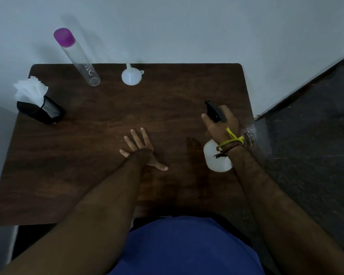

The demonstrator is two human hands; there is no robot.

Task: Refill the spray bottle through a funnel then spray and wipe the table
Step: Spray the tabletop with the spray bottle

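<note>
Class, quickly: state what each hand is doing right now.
Left hand: open, fingers spread flat on the table, holding nothing.
Right hand: closed around the spray bottle at its black head.

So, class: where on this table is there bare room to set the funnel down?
Bare wood lies between the tissue holder and the left hand, and mid-table before the funnel. The right side is crowded: the right hand grips the spray bottle.
</note>
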